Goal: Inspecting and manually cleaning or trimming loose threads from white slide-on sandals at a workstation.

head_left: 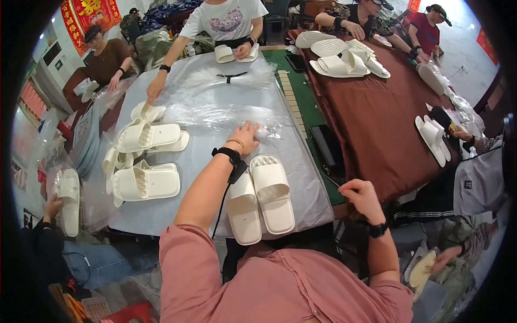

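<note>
My left hand (245,138) lies on a layer of clear plastic bags (204,116), its fingers spread. Right of the pair, beyond the table edge, my right hand (363,200) is closed in a pinch. A thin dark strand (329,179) runs from its fingertips toward the green strip; its kind is too small to tell. Just below my left wrist, a pair of cream slippers (272,185) lies side by side near the table's front edge, toes away from me. A further bundle of clear bags (229,79), tied with a black band, rests farther back.
Several cream slippers (148,182) are stacked on the left of the grey-covered table (204,210). A black case (326,145) sits on the green strip (301,81). More slippers (344,65) lie on the brown-covered table (377,124). Across from me, a person's hand (156,89) reaches toward the stack.
</note>
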The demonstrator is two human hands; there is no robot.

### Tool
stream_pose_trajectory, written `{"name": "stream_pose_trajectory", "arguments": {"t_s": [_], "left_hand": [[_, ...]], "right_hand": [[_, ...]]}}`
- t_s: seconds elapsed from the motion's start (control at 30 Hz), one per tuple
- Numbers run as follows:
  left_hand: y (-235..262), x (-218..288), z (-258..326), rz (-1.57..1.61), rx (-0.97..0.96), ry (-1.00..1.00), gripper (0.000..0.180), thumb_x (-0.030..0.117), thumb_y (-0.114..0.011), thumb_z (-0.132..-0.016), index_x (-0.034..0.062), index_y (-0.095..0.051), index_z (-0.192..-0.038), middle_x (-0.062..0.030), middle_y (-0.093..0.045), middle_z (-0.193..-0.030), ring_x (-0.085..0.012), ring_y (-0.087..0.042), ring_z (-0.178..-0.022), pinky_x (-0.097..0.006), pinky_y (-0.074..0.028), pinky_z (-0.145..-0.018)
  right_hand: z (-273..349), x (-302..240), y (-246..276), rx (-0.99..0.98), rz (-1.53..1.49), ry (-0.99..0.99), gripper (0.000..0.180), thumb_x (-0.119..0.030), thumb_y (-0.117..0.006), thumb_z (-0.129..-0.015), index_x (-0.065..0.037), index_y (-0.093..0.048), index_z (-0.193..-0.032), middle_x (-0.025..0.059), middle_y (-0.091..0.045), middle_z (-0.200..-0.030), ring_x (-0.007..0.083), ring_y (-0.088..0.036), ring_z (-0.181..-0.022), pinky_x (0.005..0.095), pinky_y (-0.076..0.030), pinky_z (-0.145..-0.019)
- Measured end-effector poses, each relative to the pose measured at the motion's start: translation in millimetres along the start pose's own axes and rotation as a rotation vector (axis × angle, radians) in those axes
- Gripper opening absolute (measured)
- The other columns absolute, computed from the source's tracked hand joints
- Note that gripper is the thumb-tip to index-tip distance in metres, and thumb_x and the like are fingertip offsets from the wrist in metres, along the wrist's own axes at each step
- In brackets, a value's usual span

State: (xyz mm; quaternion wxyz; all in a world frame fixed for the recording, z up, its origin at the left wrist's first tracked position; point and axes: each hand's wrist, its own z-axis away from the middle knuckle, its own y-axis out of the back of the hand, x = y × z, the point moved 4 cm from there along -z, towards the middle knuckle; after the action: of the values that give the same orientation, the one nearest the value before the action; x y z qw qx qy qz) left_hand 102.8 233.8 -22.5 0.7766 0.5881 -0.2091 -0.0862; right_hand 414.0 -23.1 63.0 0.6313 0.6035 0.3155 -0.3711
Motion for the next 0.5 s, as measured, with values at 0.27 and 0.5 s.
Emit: {"name": "stream_pose_trajectory", "arguments": {"t_s": [0.27, 0.5], "left_hand": [[3.9, -1.4, -1.8, 0.002, 0.026, 0.041, 0.074, 0.034, -0.060, -0.083, 0.0199, -0.027, -0.147, -0.0203, -0.021, -0.152, -0.0456, -0.031, -0.134, -0.045, -0.032, -0.110], [28.9, 33.4, 26.6, 0.013, 0.211, -0.099, 0.070, 0.025, -0.065, -0.081, 0.0139, -0.034, -0.143, -0.0203, -0.030, -0.148, -0.0399, -0.039, -0.129, -0.045, -0.034, -0.108]], "right_hand": [[62.0, -19.4, 63.9, 0.183, -0.089, 0.003, 0.006, 0.001, -0.063, -0.078, 0.000, -0.069, -0.082, 0.0019, -0.064, -0.071, 0.0060, -0.054, -0.061, 0.0205, -0.040, -0.054], [89.6, -24.3, 76.6, 0.221, -0.170, -0.009, 0.007, 0.003, -0.063, -0.078, 0.000, -0.069, -0.082, 0.0010, -0.063, -0.072, 0.0062, -0.053, -0.061, 0.0206, -0.040, -0.055]]}}
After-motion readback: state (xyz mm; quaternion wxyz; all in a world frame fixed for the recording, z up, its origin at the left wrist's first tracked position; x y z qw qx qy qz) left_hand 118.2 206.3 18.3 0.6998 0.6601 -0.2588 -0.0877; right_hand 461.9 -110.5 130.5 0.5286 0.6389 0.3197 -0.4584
